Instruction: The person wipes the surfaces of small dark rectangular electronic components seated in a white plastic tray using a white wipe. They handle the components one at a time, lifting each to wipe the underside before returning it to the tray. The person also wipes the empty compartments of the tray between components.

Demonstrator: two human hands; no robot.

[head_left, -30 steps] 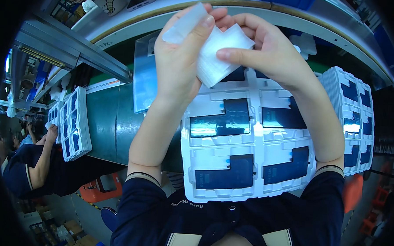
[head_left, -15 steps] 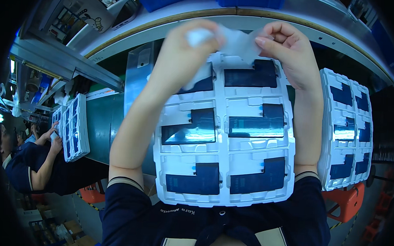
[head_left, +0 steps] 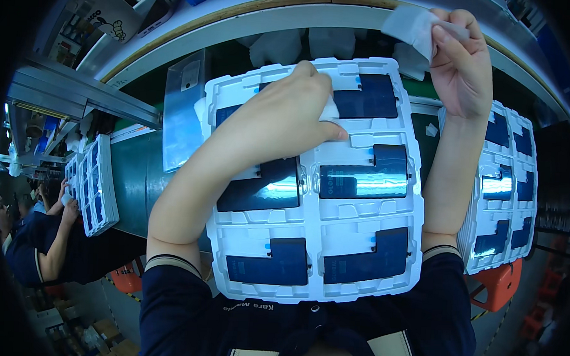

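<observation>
A white plastic tray (head_left: 312, 243) stands before me, with flat black L-shaped batteries (head_left: 368, 99) in its pockets. My left hand (head_left: 294, 105) is closed over the far part of the tray, near the far row. A bit of white wipe (head_left: 330, 110) shows under its fingers; the rest is hidden by the hand. My right hand (head_left: 462, 74) is raised beyond the tray's far right corner. Its thumb and fingers pinch a thin white wipe (head_left: 409, 31), which hangs out to the left.
Another stack of filled trays (head_left: 501, 210) stands at the right, above an orange stool (head_left: 501, 286). White bundles (head_left: 275, 47) lie behind my tray. A clear plastic sheet (head_left: 183, 113) is at its left, on the green belt (head_left: 139, 162). Farther left, a co-worker (head_left: 47, 237) handles trays (head_left: 97, 186).
My hands have moved apart from the white material between them. The left has come down and nearer over the tray; the right has gone up and right with a wipe.
</observation>
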